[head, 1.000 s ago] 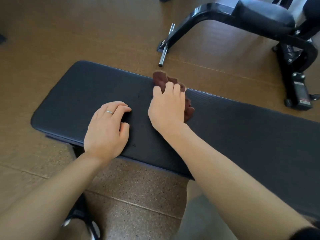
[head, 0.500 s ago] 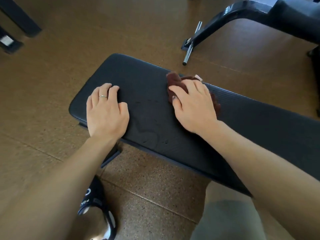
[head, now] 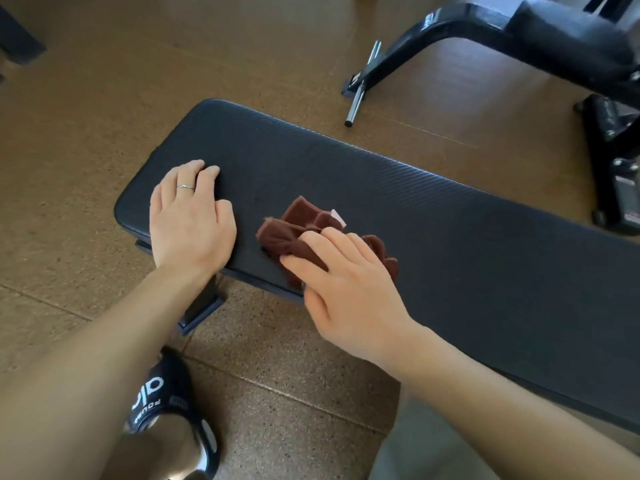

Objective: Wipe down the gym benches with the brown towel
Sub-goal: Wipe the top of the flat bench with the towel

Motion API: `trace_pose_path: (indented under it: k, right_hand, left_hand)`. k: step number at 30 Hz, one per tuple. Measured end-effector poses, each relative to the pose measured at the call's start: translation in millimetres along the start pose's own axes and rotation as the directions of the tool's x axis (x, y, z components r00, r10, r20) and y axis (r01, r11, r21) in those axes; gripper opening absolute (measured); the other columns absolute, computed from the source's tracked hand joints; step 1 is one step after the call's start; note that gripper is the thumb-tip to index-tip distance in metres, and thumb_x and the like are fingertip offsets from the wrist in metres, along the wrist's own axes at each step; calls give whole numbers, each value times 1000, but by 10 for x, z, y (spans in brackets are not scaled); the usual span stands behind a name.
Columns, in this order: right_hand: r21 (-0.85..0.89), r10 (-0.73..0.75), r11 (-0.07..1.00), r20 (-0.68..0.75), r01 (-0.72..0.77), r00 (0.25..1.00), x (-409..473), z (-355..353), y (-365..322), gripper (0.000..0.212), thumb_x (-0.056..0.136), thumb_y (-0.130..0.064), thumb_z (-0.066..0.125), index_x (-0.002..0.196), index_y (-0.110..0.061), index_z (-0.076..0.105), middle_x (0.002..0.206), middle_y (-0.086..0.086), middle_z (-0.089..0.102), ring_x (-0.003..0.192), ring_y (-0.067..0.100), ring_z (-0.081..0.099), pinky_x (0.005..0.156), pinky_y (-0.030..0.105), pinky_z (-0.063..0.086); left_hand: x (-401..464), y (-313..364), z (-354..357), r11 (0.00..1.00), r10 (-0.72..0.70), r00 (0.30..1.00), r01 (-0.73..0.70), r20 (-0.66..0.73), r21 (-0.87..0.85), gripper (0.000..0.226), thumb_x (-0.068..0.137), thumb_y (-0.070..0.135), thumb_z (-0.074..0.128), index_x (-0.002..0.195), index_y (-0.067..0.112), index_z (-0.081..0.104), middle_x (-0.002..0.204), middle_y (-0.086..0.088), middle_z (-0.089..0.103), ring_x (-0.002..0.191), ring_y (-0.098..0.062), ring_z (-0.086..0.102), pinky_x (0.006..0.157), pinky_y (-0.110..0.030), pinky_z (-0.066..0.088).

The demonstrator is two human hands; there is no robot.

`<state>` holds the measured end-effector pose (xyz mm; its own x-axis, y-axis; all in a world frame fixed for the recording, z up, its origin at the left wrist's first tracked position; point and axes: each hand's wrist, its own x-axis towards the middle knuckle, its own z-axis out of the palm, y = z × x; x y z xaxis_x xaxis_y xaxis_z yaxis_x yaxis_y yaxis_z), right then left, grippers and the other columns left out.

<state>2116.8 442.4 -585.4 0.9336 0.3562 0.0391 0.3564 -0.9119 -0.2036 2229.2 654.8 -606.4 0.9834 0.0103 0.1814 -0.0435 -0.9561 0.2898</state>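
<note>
A long black padded bench (head: pixel 450 237) runs from the left centre to the lower right. The crumpled brown towel (head: pixel 294 230) lies on the pad near its front edge, a small white tag showing at its far side. My right hand (head: pixel 349 289) lies over the towel's right part and presses it down on the pad with fairly straight fingers and thumb. My left hand (head: pixel 190 220) rests palm down on the bench's left end, a ring on one finger, fingertips bent against the pad, holding nothing.
A second black bench or machine (head: pixel 568 39) stands at the top right on a curved frame with a steel bar (head: pixel 362 88) at its foot. The bench's own foot (head: pixel 201 310) sits below my left wrist. My foot in a black sandal (head: pixel 166 410) stands on brown speckled floor.
My right hand has dragged the towel from the pad's far edge toward the near edge. The left hand has stayed on the bench's left end, and the view shifted.
</note>
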Motion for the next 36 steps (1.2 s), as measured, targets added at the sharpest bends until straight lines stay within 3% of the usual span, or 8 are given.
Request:
trace_pose_path:
  k: [6, 11, 17, 19, 21, 24, 30, 36]
  right_hand:
    - [-12, 31, 999, -5, -31, 999, -492, -139, 349, 42, 101, -30, 43, 136, -26, 66, 144, 1, 57, 138, 27, 47, 119, 49, 37]
    - [8, -121, 993, -63, 122, 991, 393, 4, 123, 41, 103, -29, 41, 137, -23, 64, 145, 2, 55, 136, 24, 45, 123, 39, 28]
    - [47, -93, 994, -61, 96, 994, 810, 87, -46, 41, 103, -27, 38, 134, -24, 66, 144, 0, 57, 133, 21, 47, 119, 38, 33]
    - [41, -112, 993, 2, 112, 994, 368, 12, 38, 42, 103, -29, 39, 136, -27, 64, 147, -3, 54, 137, 21, 44, 122, 38, 30]
    - [12, -117, 993, 48, 117, 992, -120, -90, 146, 43, 102, -31, 41, 138, -29, 63, 148, -3, 53, 141, 22, 43, 125, 40, 27]
    - [-24, -104, 994, 53, 105, 993, -400, -135, 244, 44, 100, -32, 41, 136, -29, 66, 146, -1, 58, 140, 25, 48, 124, 44, 29]
    - [23, -199, 980, -13, 199, 980, 550, 41, -63, 45, 103, -32, 37, 136, -25, 66, 147, 1, 57, 141, 22, 44, 126, 36, 17]
    - [45, -205, 977, -85, 209, 975, 1120, 164, -354, 40, 102, -23, 43, 133, -21, 68, 144, 5, 58, 137, 26, 47, 122, 44, 30]
  left_hand:
    - [-15, 6, 34, 1000, -1, 999, 1, -33, 5, 50, 100, 20, 38, 148, 10, 47, 158, -8, 40, 149, -29, 29, 126, -46, 17]
    - [22, 35, 25, 1000, -15, 999, 15, -29, 10, 48, 100, 21, 39, 145, 10, 49, 156, -8, 41, 148, -29, 29, 125, -45, 17]
    - [36, -81, -69, 999, 44, 999, -43, 29, -12, 52, 98, 19, 40, 149, 10, 46, 159, -9, 40, 149, -30, 30, 125, -48, 19]
    - [93, -197, -111, 1000, -12, 1000, 12, -1, 7, 52, 99, 20, 40, 150, 11, 44, 160, -10, 37, 150, -31, 29, 125, -48, 18]
    - [172, -341, -174, 983, -182, 983, 181, -25, -30, 53, 100, 23, 36, 152, 13, 39, 162, -11, 30, 150, -34, 24, 124, -49, 15]
    - [252, -432, -184, 906, -387, 921, 389, 43, -166, 55, 101, 24, 30, 155, 10, 34, 161, -15, 32, 144, -38, 34, 119, -51, 27]
    - [266, -407, -96, 916, -381, 925, 375, -16, -145, 56, 99, 24, 30, 151, 10, 43, 151, -17, 49, 137, -38, 45, 118, -48, 30]
    - [246, -415, -150, 912, -364, 931, 360, 18, -195, 54, 101, 21, 34, 153, 9, 41, 154, -17, 47, 140, -37, 42, 119, -47, 28]
